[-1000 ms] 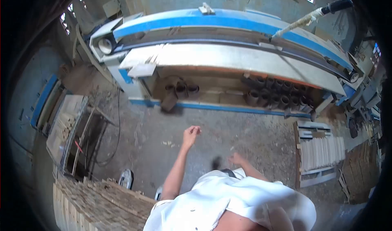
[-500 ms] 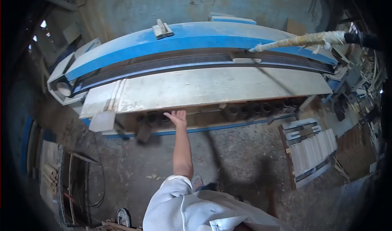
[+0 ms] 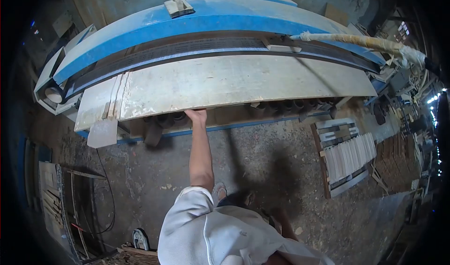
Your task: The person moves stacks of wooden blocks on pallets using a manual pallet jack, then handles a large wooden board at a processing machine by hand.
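Left hand (image 3: 197, 115) at front edge of bench (image 3: 243, 84), fingers tucked under the edge; grip state hidden, cannot tell. Dark tubes (image 3: 165, 121) just left of hand, under bench. Sanding belt (image 3: 197, 49) behind bench. Right hand out of view.

"What is that big flat thing?"
"A long white table (image 3: 225, 84). The left hand (image 3: 197, 116) touches its near edge."
"And on the floor (image 3: 262, 162)?"
"White slats (image 3: 349, 156) lie on a wooden pallet (image 3: 323, 171), far right of the hand."
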